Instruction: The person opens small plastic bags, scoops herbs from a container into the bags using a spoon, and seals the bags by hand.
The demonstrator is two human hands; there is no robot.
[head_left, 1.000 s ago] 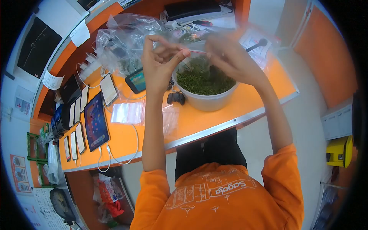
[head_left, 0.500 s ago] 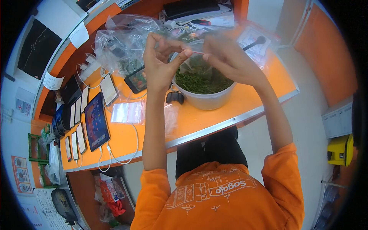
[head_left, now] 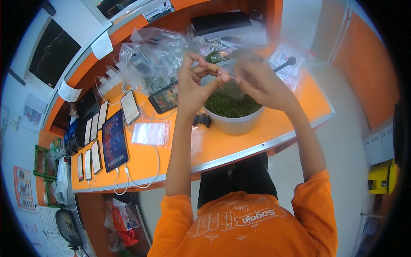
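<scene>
My left hand [head_left: 195, 85] and my right hand [head_left: 265, 88] are raised over a round whitish plastic tub [head_left: 238, 127]. Between them they pinch the top edge of a small clear zip bag [head_left: 231, 89], which has a thin pinkish strip. The fingers of my right hand are partly smeared by motion. Finely cut green plant matter [head_left: 229, 108] fills much of the tub, showing below the bag. To the left lies a stack of clear zip bags [head_left: 150, 133]. Close by the tub sits a dark game controller [head_left: 202, 120], partly behind my left forearm.
A phone with a lit screen [head_left: 164, 98], a tablet [head_left: 114, 139] and several more phones lie on the orange table [head_left: 205, 153]. Large clear plastic bags [head_left: 150, 55] pile up at the back. A black spoon [head_left: 286, 64] rests at the right on clear packaging.
The view has shifted, so the table and hands appear slightly lower and further right. Both hands still pinch the bag's edge, and my right fingers have moved a little.
</scene>
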